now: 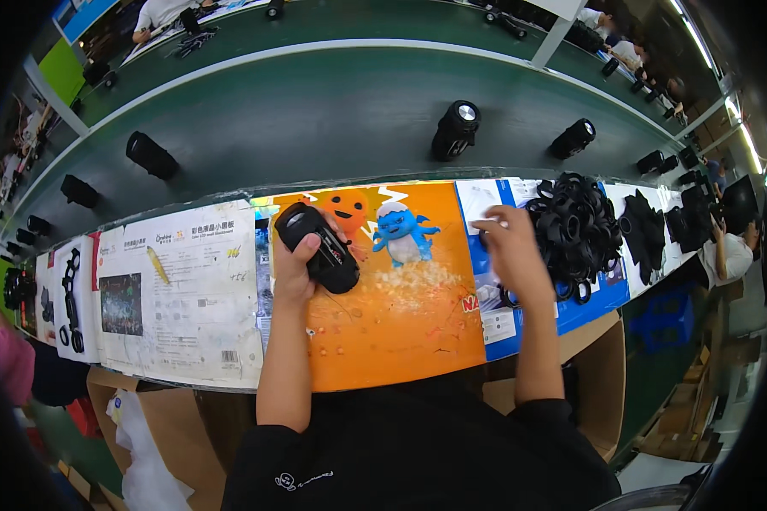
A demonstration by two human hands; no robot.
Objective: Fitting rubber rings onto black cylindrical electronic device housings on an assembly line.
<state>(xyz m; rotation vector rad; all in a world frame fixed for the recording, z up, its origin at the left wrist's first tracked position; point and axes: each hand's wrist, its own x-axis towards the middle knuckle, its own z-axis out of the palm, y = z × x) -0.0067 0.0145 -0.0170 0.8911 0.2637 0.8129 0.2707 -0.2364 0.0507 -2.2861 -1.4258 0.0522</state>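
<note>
My left hand (296, 266) is wrapped round a black cylindrical portable speaker (322, 247), which tilts over the orange printed mat (383, 341). One round end of the speaker faces up and away to the left. My right hand (513, 249) hovers over the blue and white sheet just left of a heap of black rubbery rings (575, 226). Its fingers are bent, and a dark bit shows by the fingertips, too small to make out. A loose black ring partly shows under the right wrist.
Beyond the mat runs a green conveyor belt (315, 111) with several upright or leaning black speakers (457, 130). A white printed board (179, 298) covers the bench at left. Flat black pieces (643, 234) lie right of the rings. Cardboard boxes stand below the bench; other people sit along the line.
</note>
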